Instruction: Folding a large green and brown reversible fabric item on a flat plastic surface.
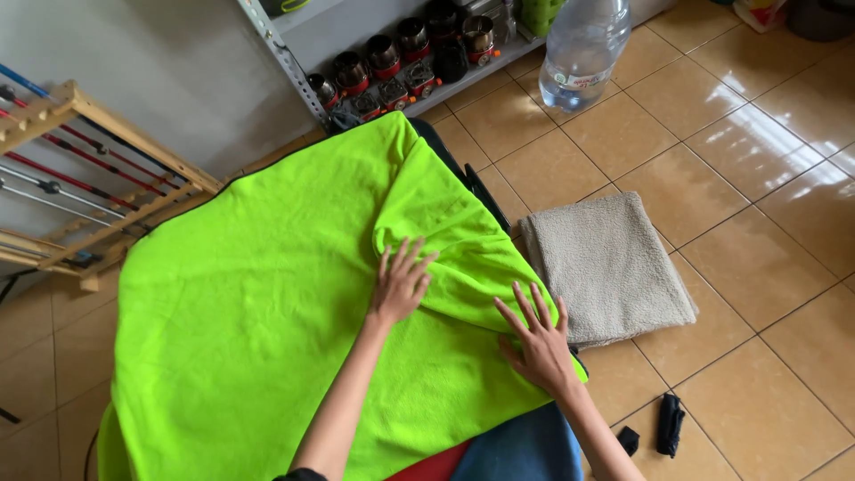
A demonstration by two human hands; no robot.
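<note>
Both hands flat, fingers splayed, nothing gripped: left hand (401,287) pressing on the lime-green fleece blanket (258,303) near a raised fold, right hand (539,343) palm-down at the blanket's right edge. The blanket is spread over a low raised surface, mostly hidden; open palms look like smoothing or pinning the cloth so it lies flat. It sits directly under both hands and extends mostly left of and beyond them. A folded beige towel (606,267) lies on the tile floor (766,178) just right of the blanket, beyond the right hand. Large clear water bottle (583,49) further back by the metal shelf (356,27).
</note>
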